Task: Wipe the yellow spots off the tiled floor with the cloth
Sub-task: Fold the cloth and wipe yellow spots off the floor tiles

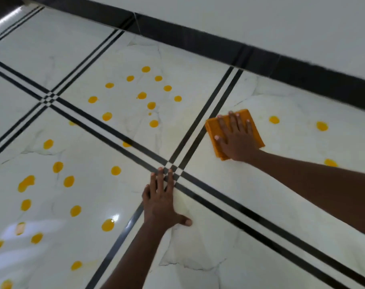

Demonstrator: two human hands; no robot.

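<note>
A folded orange cloth lies flat on the white marbled tile floor, right of centre. My right hand presses down on it with fingers spread. My left hand rests flat on the floor where the black double lines cross, fingers apart and holding nothing. Several yellow spots dot the tile beyond the crossing. More yellow spots cover the tile at the lower left. A few spots remain right of the cloth. Faint yellowish smears show around the cloth.
Black double stripes divide the tiles. A dark skirting runs along the base of a white wall at the back. A bright light reflection glints on the lower-left tile.
</note>
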